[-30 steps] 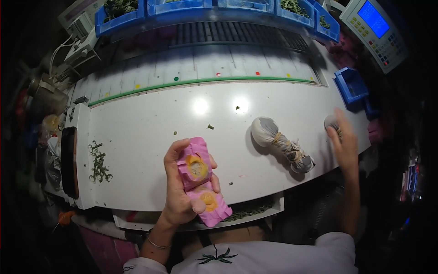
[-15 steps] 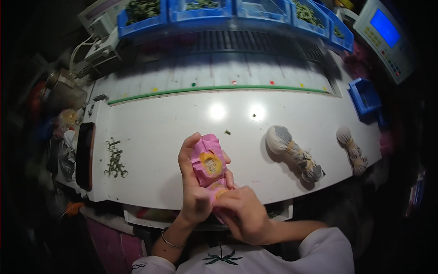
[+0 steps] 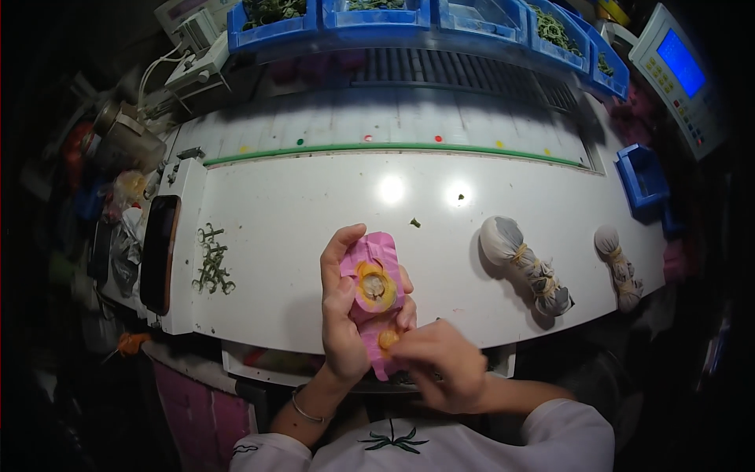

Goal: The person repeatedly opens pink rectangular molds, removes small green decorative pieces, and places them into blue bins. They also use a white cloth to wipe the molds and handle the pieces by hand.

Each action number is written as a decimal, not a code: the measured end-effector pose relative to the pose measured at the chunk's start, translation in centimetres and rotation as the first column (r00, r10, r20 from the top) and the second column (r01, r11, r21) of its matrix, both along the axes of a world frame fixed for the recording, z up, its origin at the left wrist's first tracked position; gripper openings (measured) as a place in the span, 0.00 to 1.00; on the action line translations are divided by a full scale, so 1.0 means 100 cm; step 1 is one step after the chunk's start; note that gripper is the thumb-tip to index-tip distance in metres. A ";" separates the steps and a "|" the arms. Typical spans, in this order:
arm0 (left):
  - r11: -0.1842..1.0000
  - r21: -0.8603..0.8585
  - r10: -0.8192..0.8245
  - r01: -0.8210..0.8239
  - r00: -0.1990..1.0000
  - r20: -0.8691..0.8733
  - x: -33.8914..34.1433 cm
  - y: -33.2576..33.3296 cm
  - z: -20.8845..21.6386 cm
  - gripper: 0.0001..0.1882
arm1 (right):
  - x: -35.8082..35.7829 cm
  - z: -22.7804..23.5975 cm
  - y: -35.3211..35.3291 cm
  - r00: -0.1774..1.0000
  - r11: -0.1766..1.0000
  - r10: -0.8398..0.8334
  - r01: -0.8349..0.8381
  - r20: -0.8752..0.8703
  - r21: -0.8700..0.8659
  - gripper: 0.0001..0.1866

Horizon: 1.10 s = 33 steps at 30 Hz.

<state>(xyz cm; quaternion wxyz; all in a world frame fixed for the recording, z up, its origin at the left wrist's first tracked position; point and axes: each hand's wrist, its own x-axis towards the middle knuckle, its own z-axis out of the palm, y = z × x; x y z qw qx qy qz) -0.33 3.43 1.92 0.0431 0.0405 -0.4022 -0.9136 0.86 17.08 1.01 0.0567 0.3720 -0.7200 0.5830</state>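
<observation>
In my left hand (image 3: 344, 330) rests a pink piece (image 3: 383, 245) with a smooth, taped-looking surface. A ragged yellow ring (image 3: 376, 289) sits in it around a pale, hollow-looking middle. My fingers and thumb close on both its sides. Below the ring, a pink flap (image 3: 377, 370) hangs toward my body and carries a small yellow lump (image 3: 388, 339). Beside that lump is my right hand (image 3: 442, 363), with curled fingers pressed together at the flap's edge; motion blurs it, and whatever lies between the fingertips is hidden.
Two cloth bundles tied with bands (image 3: 521, 256) (image 3: 617, 267) lie on the right of the white table (image 3: 307, 200). Green scraps (image 3: 212, 263) and a phone (image 3: 160, 252) are at the left. Blue bins (image 3: 377, 23) line the back; a control panel (image 3: 683, 67) stands far right.
The view has shifted, moving the scene slightly right. My right hand has drawn away to the right of the pink flap, uncovering the yellow lump. My left hand keeps its hold.
</observation>
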 end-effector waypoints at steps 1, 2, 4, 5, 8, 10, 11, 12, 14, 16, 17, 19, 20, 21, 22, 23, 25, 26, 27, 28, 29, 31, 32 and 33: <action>0.996 -0.088 0.008 -0.008 1.000 -0.002 0.000 0.001 -0.002 0.25 | -0.004 0.011 0.002 0.996 0.996 -0.091 0.092 -0.022 0.015 0.20; 0.984 -0.177 0.016 -0.016 1.000 -0.004 0.001 0.001 -0.004 0.26 | -0.010 0.022 0.001 0.988 0.987 -0.151 0.151 -0.017 0.052 0.19; 0.964 -0.267 -0.017 0.012 1.000 -0.019 0.005 0.002 -0.003 0.31 | -0.019 0.031 -0.004 0.975 0.969 -0.213 0.219 -0.061 0.118 0.19; 0.950 -0.310 0.009 -0.015 1.000 -0.022 0.005 0.004 0.000 0.31 | -0.023 0.031 -0.008 0.971 0.963 -0.214 0.228 -0.102 0.147 0.19; 0.953 -0.289 0.087 -0.090 0.996 -0.021 0.006 0.008 0.004 0.34 | -0.026 0.028 -0.007 0.964 0.963 -0.167 0.205 -0.209 0.175 0.20; 0.977 -0.213 0.034 -0.032 0.999 0.007 0.009 0.005 0.001 0.36 | -0.029 0.027 -0.001 0.971 0.977 -0.113 0.148 -0.212 0.155 0.23; 0.985 -0.173 0.008 -0.004 1.000 0.020 0.011 0.002 0.001 0.37 | -0.029 0.027 -0.002 0.975 0.984 -0.099 0.125 -0.200 0.124 0.22; 0.982 -0.187 -0.035 0.041 0.999 0.036 0.011 0.000 0.000 0.37 | -0.030 0.024 0.000 0.978 0.988 -0.090 0.111 -0.188 0.105 0.22; 0.968 -0.211 -0.121 0.133 0.990 0.068 0.010 -0.005 0.001 0.38 | -0.033 0.019 0.004 0.981 0.992 -0.075 0.092 -0.179 0.086 0.22; 0.968 -0.165 -0.175 0.188 0.981 0.087 0.010 -0.006 0.007 0.40 | -0.032 0.017 0.005 0.982 0.995 -0.061 0.075 -0.180 0.071 0.22; 0.966 -0.141 -0.203 0.215 0.975 0.095 0.010 -0.006 0.009 0.41 | -0.032 0.016 0.006 0.982 0.995 -0.062 0.074 -0.176 0.062 0.22; 0.953 -0.166 -0.241 0.254 0.966 0.091 0.010 -0.013 0.004 0.44 | -0.034 0.012 0.005 0.985 0.998 -0.053 0.057 -0.166 0.022 0.23; 0.945 -0.179 -0.261 0.273 0.961 0.088 0.010 -0.014 0.002 0.46 | -0.034 0.011 0.006 0.986 0.998 -0.038 0.045 -0.161 0.037 0.23; 0.948 -0.163 -0.263 0.273 0.961 0.080 0.010 -0.014 0.004 0.47 | -0.034 0.011 0.007 0.990 0.998 -0.051 0.055 -0.135 0.027 0.22; 0.951 -0.147 -0.266 0.273 0.961 0.071 0.010 -0.012 0.008 0.49 | -0.034 0.010 0.008 0.992 0.998 -0.064 0.066 -0.108 0.017 0.22; 0.953 -0.131 -0.269 0.275 0.961 0.062 0.010 -0.011 0.010 0.50 | -0.034 0.009 0.009 0.994 0.997 -0.077 0.078 -0.082 0.007 0.22; 0.951 -0.081 -0.294 0.299 0.954 0.062 0.011 -0.015 0.005 0.55 | -0.032 0.017 0.020 0.994 0.996 -0.084 0.081 0.066 0.048 0.24; 0.945 -0.040 -0.321 0.324 0.945 0.061 0.011 -0.014 0.006 0.56 | -0.034 0.020 0.029 0.989 0.988 -0.129 0.123 0.069 0.092 0.25; 0.938 0.000 -0.347 0.348 0.936 0.060 0.011 -0.014 0.005 0.56 | -0.036 0.021 0.040 0.982 0.977 -0.174 0.163 0.071 0.134 0.26; 0.940 0.025 -0.342 0.341 0.939 0.033 0.012 -0.016 0.003 0.58 | -0.041 0.022 0.053 0.965 0.940 -0.263 0.261 -0.023 0.219 0.26; 0.944 0.011 -0.329 0.329 0.944 0.029 0.013 -0.018 0.004 0.58 | -0.047 0.022 0.068 0.933 0.886 -0.339 0.360 -0.123 0.291 0.27; 0.954 -0.019 -0.299 0.299 0.954 0.031 0.015 -0.021 0.004 0.59 | -0.065 0.024 0.106 0.734 0.511 -0.468 0.680 -0.493 0.526 0.28; 0.947 0.012 -0.322 0.322 0.947 0.008 0.012 -0.018 0.003 0.59 | -0.069 0.029 0.135 0.681 0.356 -0.511 0.723 -0.525 0.591 0.29; 0.941 0.027 -0.336 0.336 0.942 -0.011 0.010 -0.014 0.004 0.59 | -0.073 0.028 0.167 0.626 0.207 -0.548 0.744 -0.555 0.635 0.31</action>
